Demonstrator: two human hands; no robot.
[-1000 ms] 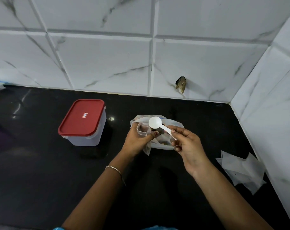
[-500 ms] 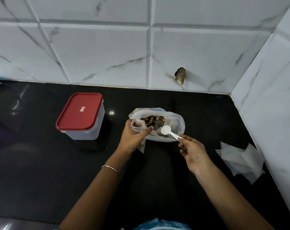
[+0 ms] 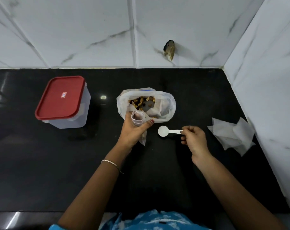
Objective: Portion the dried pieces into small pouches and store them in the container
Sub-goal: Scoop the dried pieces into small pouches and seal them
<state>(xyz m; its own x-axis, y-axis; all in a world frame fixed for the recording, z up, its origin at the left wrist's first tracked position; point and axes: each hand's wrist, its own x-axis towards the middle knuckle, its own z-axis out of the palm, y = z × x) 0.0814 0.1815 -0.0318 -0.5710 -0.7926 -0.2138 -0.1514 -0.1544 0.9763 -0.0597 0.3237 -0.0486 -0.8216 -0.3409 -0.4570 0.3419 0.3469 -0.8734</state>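
Holding (left hand): the left hand (image 3: 132, 131) was wrapped round a small clear pouch (image 3: 137, 119), thumb across the front. The pouch mouth faced up and was open. Something dark sat inside it, too blurry to call.
Pinching (right hand): the right hand (image 3: 194, 140) had its fingers curled, pinching the handle end of a white plastic spoon (image 3: 165, 131). The bowl pointed toward the left hand and looked empty.
Spoon vs counter: honestly couldn't tell if the bowl rested on the black countertop (image 3: 41, 163) or hung just above it.
Big bag: a larger translucent plastic bag (image 3: 167, 105) stood open on the countertop just beyond the left hand's fingers, right up against the pouch.
Dried pieces: the brown and yellow dried pieces (image 3: 141, 101) were down inside that bag, just past the left hand.
Container: the translucent container (image 3: 78, 117) sat well out to the left of the left hand, apart from the bag, with its red lid (image 3: 61, 95) on.
Spare pouches: a loose heap of empty pouches (image 3: 232, 136) lay to the right of the right hand, near the side wall.
Wrist: a thin bracelet (image 3: 111, 163) was on the left wrist.
Background: white marble-look tiles (image 3: 91, 30) beyond both hands, with a chipped hole (image 3: 170, 49) in one.
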